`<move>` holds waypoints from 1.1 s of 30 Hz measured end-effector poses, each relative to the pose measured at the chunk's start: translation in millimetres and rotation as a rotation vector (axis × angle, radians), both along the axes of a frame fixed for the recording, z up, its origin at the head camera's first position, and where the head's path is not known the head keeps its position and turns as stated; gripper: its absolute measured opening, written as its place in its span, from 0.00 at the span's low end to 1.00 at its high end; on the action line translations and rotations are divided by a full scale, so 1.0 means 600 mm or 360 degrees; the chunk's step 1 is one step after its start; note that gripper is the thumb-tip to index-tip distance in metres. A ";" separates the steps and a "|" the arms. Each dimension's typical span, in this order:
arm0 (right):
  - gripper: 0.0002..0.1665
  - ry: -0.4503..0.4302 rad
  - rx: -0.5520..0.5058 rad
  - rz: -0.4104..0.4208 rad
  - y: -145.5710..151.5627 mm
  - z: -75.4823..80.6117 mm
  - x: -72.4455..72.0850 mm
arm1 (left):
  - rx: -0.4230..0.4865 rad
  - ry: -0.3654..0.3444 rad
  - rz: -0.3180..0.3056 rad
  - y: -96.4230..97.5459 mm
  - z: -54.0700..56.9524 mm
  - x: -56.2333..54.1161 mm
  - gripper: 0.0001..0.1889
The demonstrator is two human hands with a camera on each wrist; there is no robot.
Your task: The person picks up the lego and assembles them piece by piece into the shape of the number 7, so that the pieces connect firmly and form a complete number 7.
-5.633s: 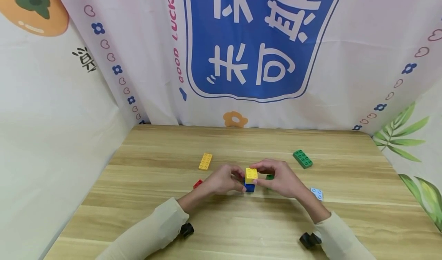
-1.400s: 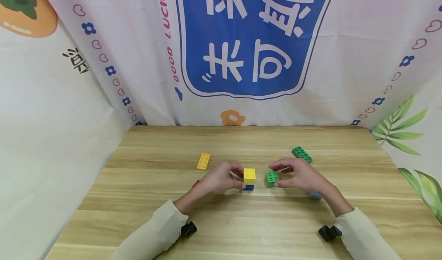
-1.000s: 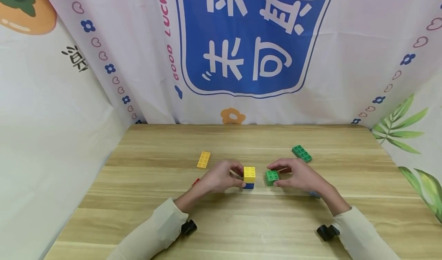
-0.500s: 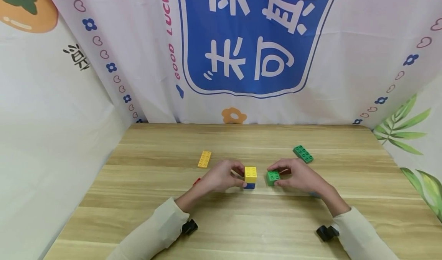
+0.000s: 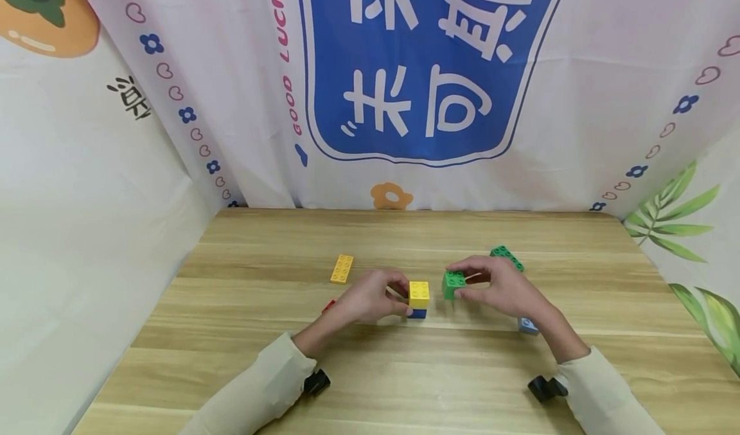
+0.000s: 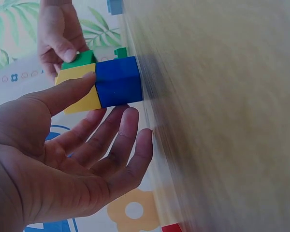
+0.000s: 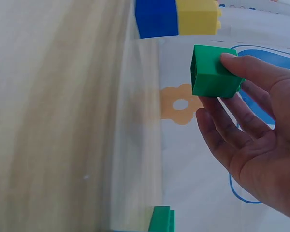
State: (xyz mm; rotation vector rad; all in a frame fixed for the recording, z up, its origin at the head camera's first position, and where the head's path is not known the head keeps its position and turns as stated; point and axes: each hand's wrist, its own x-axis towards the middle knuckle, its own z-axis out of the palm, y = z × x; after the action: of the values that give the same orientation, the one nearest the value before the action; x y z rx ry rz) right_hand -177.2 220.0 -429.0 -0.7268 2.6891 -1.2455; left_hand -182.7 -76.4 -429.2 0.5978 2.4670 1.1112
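In the head view, a yellow square brick point(image 5: 419, 292) sits on a blue brick point(image 5: 417, 314), the two forming a small stack on the table. My left hand point(image 5: 370, 299) holds this stack from the left; in the left wrist view its thumb lies at the seam and its fingers curl on the opposite side. To the right, a bright green square brick point(image 5: 451, 287) is pinched between thumb and fingers of my right hand point(image 5: 498, 286). The right wrist view shows that green brick point(image 7: 215, 72) raised off the table, studs facing away from the tabletop.
A flat orange-yellow brick point(image 5: 342, 268) lies behind my left hand, with a red brick point(image 5: 329, 305) partly hidden by that forearm. Beyond my right hand is a longer dark green brick point(image 5: 510, 256). A light blue brick point(image 5: 527, 326) lies beside the right wrist.
The yellow brick, earlier held by my right hand, now rests on the blue one. My right hand took hold of the green brick and has just lifted it. The left hand stays put.
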 end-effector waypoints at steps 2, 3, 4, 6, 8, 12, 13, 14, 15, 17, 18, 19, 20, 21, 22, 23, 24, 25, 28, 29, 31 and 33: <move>0.24 0.0016 -0.0046 -0.0009 -0.001 0.004 -0.001 | 0.0004 0.0003 -0.0008 -0.001 0.000 0.000 0.14; 0.24 0.0021 -0.0068 -0.0013 -0.002 0.007 -0.001 | 0.0006 0.0005 -0.0011 -0.001 0.001 0.000 0.13; 0.24 0.0025 -0.0086 -0.0014 -0.004 0.009 -0.001 | 0.0008 0.0005 -0.0013 -0.001 0.001 0.000 0.13; 0.24 0.0030 -0.0113 -0.0016 -0.007 0.015 0.000 | 0.0010 0.0006 -0.0016 -0.002 0.002 0.000 0.14; 0.24 0.0031 -0.0132 -0.0012 -0.011 0.020 0.000 | 0.0009 0.0012 -0.0017 -0.002 0.002 0.000 0.14; 0.23 0.0043 -0.0153 -0.0011 -0.019 0.031 0.003 | 0.0007 0.0018 -0.0022 -0.002 0.001 0.000 0.14; 0.23 0.0048 -0.0159 -0.0011 -0.021 0.034 0.004 | 0.0006 0.0019 -0.0022 -0.002 0.000 0.000 0.14; 0.23 0.0053 -0.0163 -0.0012 -0.023 0.037 0.005 | 0.0004 0.0020 -0.0021 -0.002 0.000 0.000 0.14; 0.23 0.0060 -0.0167 -0.0012 -0.026 0.040 0.006 | 0.0005 0.0020 -0.0021 -0.002 -0.001 0.000 0.14; 0.23 0.0075 -0.0179 -0.0012 -0.030 0.046 0.008 | 0.0002 0.0023 -0.0019 -0.001 0.000 0.000 0.14; 0.23 0.0085 -0.0182 -0.0011 -0.033 0.049 0.009 | -0.0002 0.0023 -0.0018 -0.001 0.001 0.000 0.14; 0.23 0.0092 -0.0181 -0.0010 -0.035 0.051 0.010 | -0.0002 0.0023 -0.0016 -0.001 0.000 0.000 0.14; 0.23 0.0100 -0.0179 -0.0010 -0.037 0.053 0.011 | 0.0000 0.0022 -0.0016 -0.001 0.000 0.001 0.14; 0.23 0.0108 -0.0179 -0.0010 -0.039 0.054 0.011 | 0.0002 0.0021 -0.0018 -0.001 -0.001 0.001 0.14; 0.23 0.0111 -0.0180 -0.0008 -0.041 0.054 0.012 | 0.0003 0.0021 -0.0019 -0.001 -0.001 0.001 0.14; 0.23 0.0115 -0.0182 -0.0006 -0.043 0.055 0.012 | 0.0003 0.0021 -0.0021 -0.001 -0.001 0.001 0.14; 0.23 0.0119 -0.0186 -0.0002 -0.045 0.056 0.012 | 0.0005 0.0020 -0.0024 -0.001 -0.001 0.002 0.14; 0.23 0.0121 -0.0194 0.0003 -0.047 0.058 0.013 | 0.0005 0.0020 -0.0026 -0.001 0.000 0.002 0.14; 0.24 0.0127 -0.0216 0.0022 -0.054 0.061 0.013 | 0.0000 0.0015 -0.0028 -0.001 0.001 0.002 0.13; 0.24 0.0131 -0.0223 0.0026 -0.057 0.062 0.013 | -0.0003 0.0012 -0.0027 -0.001 0.001 0.002 0.13; 0.24 0.0136 -0.0232 0.0036 -0.062 0.065 0.013 | -0.0010 0.0006 -0.0023 -0.001 0.001 0.001 0.13; 0.24 0.0142 -0.0233 0.0044 -0.067 0.068 0.013 | -0.0013 0.0003 -0.0025 -0.001 0.000 0.000 0.13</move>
State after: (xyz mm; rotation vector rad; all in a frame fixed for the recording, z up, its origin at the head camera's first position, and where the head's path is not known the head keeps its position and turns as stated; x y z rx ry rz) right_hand -169.5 179.9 -388.4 -0.8535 2.6683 -1.4485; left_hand -182.5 -77.1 -429.2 0.6151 2.4631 1.0948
